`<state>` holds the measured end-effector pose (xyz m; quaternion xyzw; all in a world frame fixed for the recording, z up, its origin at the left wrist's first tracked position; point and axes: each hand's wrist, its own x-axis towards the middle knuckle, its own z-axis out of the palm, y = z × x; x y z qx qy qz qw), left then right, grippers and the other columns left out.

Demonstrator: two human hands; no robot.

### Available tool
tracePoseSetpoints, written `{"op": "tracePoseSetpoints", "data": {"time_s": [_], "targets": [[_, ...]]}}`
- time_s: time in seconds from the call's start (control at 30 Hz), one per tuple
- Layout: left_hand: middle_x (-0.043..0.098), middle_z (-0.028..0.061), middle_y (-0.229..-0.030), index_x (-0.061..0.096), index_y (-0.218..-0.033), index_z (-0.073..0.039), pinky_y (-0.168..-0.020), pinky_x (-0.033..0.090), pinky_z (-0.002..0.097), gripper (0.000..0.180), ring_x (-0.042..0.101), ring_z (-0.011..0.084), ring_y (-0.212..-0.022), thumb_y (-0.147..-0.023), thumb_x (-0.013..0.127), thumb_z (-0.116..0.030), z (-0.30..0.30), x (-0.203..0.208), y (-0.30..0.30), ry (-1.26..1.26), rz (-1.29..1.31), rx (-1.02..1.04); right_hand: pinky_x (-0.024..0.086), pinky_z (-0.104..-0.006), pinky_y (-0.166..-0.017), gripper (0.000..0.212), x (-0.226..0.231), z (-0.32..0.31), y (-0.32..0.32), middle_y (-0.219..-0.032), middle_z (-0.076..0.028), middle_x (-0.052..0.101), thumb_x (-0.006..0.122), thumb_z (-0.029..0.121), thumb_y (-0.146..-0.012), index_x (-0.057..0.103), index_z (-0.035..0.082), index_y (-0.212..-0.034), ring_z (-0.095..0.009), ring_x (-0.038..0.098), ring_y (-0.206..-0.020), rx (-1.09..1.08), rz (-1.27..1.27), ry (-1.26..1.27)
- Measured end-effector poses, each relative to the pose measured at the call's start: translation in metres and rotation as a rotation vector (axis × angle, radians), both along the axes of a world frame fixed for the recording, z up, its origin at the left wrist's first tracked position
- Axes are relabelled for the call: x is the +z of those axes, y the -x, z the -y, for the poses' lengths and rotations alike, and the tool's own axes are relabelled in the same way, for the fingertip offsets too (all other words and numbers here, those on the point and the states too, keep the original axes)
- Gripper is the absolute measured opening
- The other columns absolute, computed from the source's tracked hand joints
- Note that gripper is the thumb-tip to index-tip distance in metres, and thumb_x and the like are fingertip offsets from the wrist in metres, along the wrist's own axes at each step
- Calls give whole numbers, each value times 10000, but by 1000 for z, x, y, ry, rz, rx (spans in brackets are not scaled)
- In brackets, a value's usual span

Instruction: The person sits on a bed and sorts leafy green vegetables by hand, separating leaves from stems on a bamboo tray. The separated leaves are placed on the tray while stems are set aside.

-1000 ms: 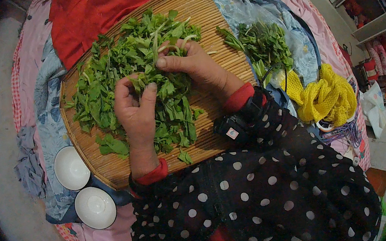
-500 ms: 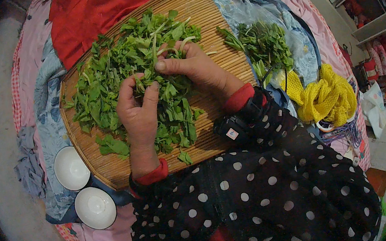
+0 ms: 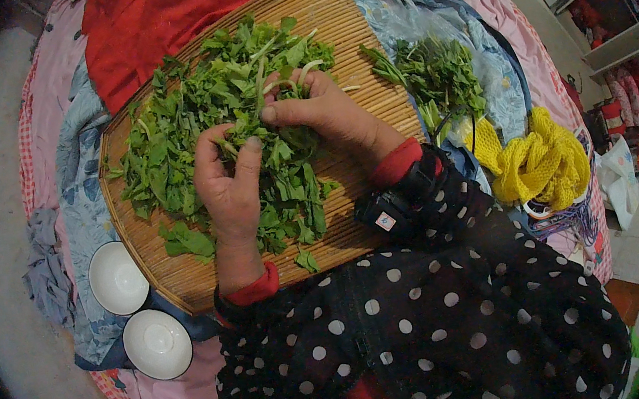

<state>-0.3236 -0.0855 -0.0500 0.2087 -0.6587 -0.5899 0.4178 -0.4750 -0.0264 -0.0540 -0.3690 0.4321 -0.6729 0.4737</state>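
Chopped and torn leafy greens (image 3: 168,155) lie in a broad heap on a slatted bamboo tray (image 3: 345,26) in front of me. My right hand (image 3: 316,111) is closed, thumb against curled fingers, round a few pale green stems (image 3: 263,86) that stick up past the knuckles. Just left of it, my left hand (image 3: 228,179) curls its thumb and forefinger about a leafy part of the greens above the heap. Its other fingertips are hidden. The two hands are close together, with leaves between them.
More whole greens (image 3: 445,78) lie on a clear plastic bag right of the tray. A yellow knitted cloth (image 3: 541,162) is nearer me on that side. Two white bowls (image 3: 118,278) stand by the tray's left corner. Red cloth (image 3: 153,36) lies beyond the tray, over blue and pink bedding.
My left forefinger and thumb have shifted slightly at the leaves. My right hand stays almost in place, still round the stems.
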Motion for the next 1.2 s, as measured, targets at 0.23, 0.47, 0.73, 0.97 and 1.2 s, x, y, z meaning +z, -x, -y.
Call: {"op": "tracePoseSetpoints", "data": {"time_s": [0.23,0.47,0.73,0.97,1.2], "targets": [[538,8,-879,532,-982,-16,-718,407,219,230,488,89,-793,-784,645,-49,0,2,3,267,117,124,426,-222,-707,171,4,-1,-1,-814,35,579,678,171,-752,604,62,-861,-63,507,-764,14,-49,6],[520,-7,-837,532,-962,-20,-679,393,208,190,461,73,-746,-804,627,-63,-1,1,0,135,106,95,427,-224,-710,166,2,1,1,-815,42,580,692,165,-746,611,66,-853,-58,504,-763,21,-131,7],[498,-19,-811,513,-949,-26,-648,376,198,168,437,61,-714,-819,606,-79,2,-3,2,116,54,70,430,-220,-686,148,4,-1,-1,-809,42,580,682,139,-743,607,64,-846,-54,504,-750,21,-109,-1],[487,-20,-820,507,-949,-28,-644,371,195,165,432,59,-728,-821,599,-75,2,-4,1,101,51,56,430,-216,-673,160,2,0,-1,-796,42,573,683,143,-734,597,63,-842,-54,503,-735,44,-71,-24],[493,-24,-817,509,-952,-31,-641,384,191,191,441,49,-721,-804,625,-65,0,-1,2,107,51,47,431,-217,-675,167,3,-1,-1,-803,36,574,673,148,-737,594,56,-852,-57,504,-734,37,-75,-29]]}}
